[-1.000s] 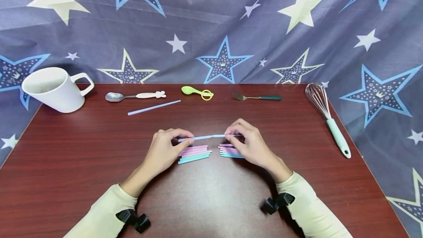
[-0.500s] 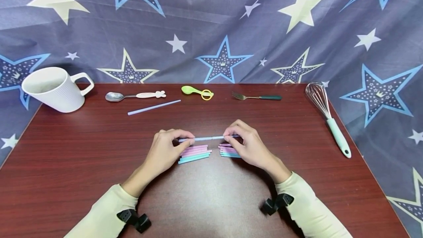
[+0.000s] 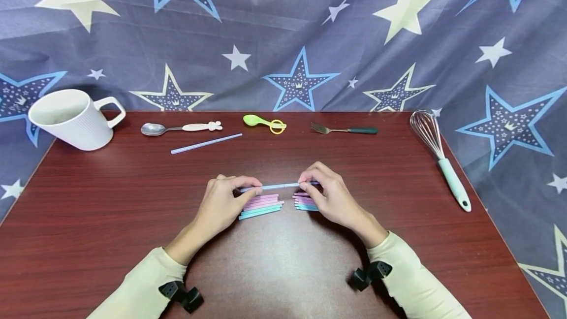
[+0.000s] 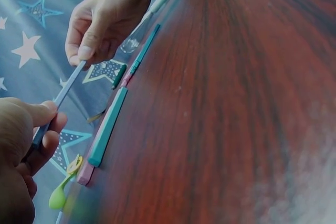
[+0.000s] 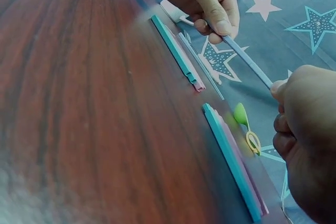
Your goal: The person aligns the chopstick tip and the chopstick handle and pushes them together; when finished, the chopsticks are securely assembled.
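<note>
Between my two hands is a pale blue chopstick (image 3: pixel 278 187), made of two sections meeting end to end in line. My left hand (image 3: pixel 225 201) pinches its left part between thumb and fingers. My right hand (image 3: pixel 332 192) pinches the right part the same way. In the left wrist view the chopstick (image 4: pixel 67 87) runs straight between both hands, raised off the table. Just below it in the head view lie pink and teal chopstick sections in a left group (image 3: pixel 262 207) and a right group (image 3: pixel 305 203), the latter partly hidden by my right hand.
Behind my hands lie a full-length blue chopstick (image 3: pixel 206 143), a spoon (image 3: pixel 181 128), a green spoon with a yellow ring (image 3: pixel 265 122) and a fork (image 3: pixel 343 130). A white mug (image 3: pixel 75 119) stands far left; a whisk (image 3: pixel 439 159) lies right.
My right hand has moved slightly left along with its section. The small break visible between the two blue sections has closed up. My left hand has barely shifted.
</note>
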Available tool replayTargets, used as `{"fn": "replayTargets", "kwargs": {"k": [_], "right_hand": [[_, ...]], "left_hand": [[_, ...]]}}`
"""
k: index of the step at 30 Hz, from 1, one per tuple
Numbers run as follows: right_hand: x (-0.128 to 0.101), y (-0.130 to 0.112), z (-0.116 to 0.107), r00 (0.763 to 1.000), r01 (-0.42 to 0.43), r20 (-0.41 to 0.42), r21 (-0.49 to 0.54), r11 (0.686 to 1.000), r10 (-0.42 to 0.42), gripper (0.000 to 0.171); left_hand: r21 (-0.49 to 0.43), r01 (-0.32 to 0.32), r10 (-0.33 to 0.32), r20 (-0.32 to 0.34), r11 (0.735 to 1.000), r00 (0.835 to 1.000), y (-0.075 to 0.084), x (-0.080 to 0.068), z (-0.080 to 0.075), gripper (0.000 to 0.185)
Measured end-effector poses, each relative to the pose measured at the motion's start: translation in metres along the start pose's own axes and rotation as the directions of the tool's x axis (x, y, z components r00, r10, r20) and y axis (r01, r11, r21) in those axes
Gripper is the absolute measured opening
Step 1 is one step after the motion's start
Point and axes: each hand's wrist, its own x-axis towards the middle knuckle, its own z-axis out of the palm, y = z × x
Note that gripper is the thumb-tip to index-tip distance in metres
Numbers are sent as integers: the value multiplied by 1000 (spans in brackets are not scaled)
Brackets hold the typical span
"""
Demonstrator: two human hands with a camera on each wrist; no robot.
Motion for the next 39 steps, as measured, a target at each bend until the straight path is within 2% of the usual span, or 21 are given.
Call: {"fn": "replayTargets", "kwargs": {"k": [8,14,22,27,32,39], "right_hand": [[-1,2,4,1000,-23,9,5,1000,23,8],[0,5,3,1000,-1,-3,10,1000,1,2],[1,11,-2,999,-26,-27,7,1000,27,1],[1,14,-6,998,-56,-39,8,998,56,8],[2,19,-10,994,-93,-50,23,995,95,13],[-3,21,-17,989,-141,38,31,990,140,14]], "left_hand": [[-9,-18,18,18,1000,1000,-1,0,-2,5],[-44,-24,26,39,999,999,-6,2,-7,8],[-20,2,-1,49,1000,999,-11,6,-14,10],[-11,-3,3,22,1000,1000,-19,9,-22,8],[1,52,-52,-40,999,998,-36,9,-38,7],[33,118,-114,-125,992,986,-62,6,-52,7]]}}
